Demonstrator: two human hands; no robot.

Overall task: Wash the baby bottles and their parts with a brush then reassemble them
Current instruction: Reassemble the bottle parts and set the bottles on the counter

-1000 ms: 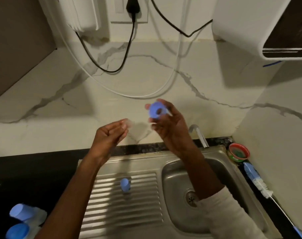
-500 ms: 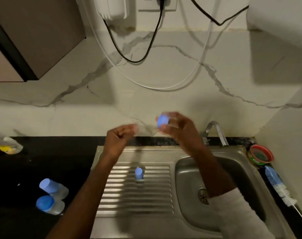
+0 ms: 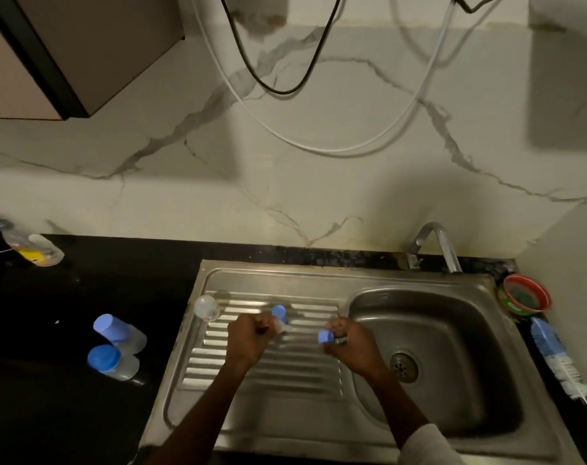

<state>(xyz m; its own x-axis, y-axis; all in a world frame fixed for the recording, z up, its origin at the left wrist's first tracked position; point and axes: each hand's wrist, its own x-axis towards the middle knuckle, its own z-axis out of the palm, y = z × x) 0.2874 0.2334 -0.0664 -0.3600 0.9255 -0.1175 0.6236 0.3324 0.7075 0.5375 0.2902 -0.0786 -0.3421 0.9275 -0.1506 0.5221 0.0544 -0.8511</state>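
Hands over the ribbed drainboard of the stainless-steel sink (image 3: 319,276), both low and close together. My left hand (image 3: 248,338) is curled into a fist near the drainboard's middle; whether it's pinching anything I can't tell, too blurred. My right hand (image 3: 350,344) grips a small blue plastic bottle collar (image 3: 326,337) w/ fingers wrapped round it, just by the drainboard's right edge, next to the basin. A small blue-topped bottle part (image 3: 280,313) stands on the drainboard just beyond my left knuckles, near the back edge. A clear dome-shaped bottle cap (image 3: 205,307) sits at the drainboard's back-left corner. Two clear baby bottles w/ blue caps lie on the black countertop (image 3: 67,414) left of the sink, one nearer the wall (image 3: 119,332), the other (image 3: 112,362) just in front of it, touching or nearly so. A bottle brush w/ blue handle and white bristles (image 3: 555,357) lies along the counter at the sink's right edge. A round red-rimmed green dish (image 3: 525,295) sits at the sink's back-right corner, beside the chrome tap (image 3: 434,245). A clear bottle w/ yellow liquid (image 3: 33,248) lies at the counter's far left, against the marble-pattern wall.
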